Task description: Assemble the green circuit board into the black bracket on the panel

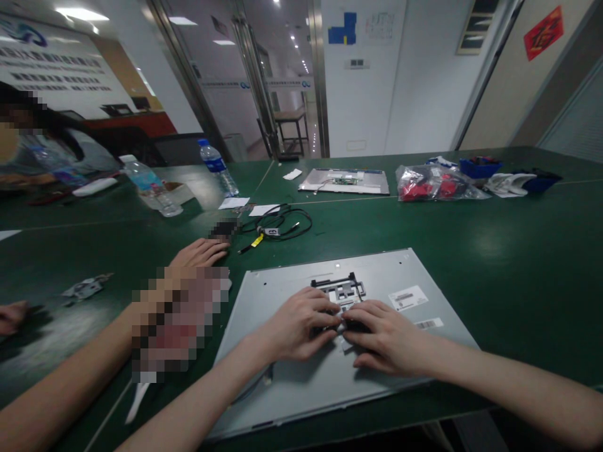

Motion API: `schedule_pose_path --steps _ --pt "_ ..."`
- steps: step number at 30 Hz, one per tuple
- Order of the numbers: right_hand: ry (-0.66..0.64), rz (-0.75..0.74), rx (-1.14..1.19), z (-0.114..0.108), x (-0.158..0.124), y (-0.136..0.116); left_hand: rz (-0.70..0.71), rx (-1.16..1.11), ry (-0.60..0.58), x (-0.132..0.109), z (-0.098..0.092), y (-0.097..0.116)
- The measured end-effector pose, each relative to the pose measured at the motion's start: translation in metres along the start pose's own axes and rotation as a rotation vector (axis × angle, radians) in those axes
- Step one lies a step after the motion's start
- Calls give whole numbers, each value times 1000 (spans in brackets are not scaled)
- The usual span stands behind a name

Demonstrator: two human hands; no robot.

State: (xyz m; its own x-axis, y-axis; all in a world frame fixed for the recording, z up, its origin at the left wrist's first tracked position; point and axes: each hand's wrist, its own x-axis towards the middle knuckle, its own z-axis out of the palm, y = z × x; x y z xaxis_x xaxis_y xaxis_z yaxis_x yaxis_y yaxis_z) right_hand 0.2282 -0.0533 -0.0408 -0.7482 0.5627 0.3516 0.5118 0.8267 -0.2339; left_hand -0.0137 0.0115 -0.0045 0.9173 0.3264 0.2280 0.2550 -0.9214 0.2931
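Observation:
A grey metal panel [377, 276] lies flat on the green table [518, 251] in front of me. A black bracket [340, 289] sits on its middle, with white barcode labels [407, 297] to the right of it. My left hand [299, 325] and my right hand [384, 339] rest on the panel just below the bracket. Their fingertips meet and are curled together round a small dark part [351, 325], which they mostly hide.
A co-worker's forearm lies along the left, the hand [200, 253] flat on the table. Behind are a coiled black cable with a yellow tag [277, 225], two water bottles [151, 187], a second panel [346, 181], a bag of red parts [436, 183] and blue bins [480, 167].

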Motion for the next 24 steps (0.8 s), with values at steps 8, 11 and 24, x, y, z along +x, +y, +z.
schedule_pose_path --steps 8,11,24 --pt "-22 6 18 -2 1 1 -8 13 -34 1 -3 1" --pt "-28 -19 17 -2 0 1 -14 -1 -24 1 -2 0" --pt "-86 -65 22 -6 1 -2 -1 -9 -15 1 -1 0"
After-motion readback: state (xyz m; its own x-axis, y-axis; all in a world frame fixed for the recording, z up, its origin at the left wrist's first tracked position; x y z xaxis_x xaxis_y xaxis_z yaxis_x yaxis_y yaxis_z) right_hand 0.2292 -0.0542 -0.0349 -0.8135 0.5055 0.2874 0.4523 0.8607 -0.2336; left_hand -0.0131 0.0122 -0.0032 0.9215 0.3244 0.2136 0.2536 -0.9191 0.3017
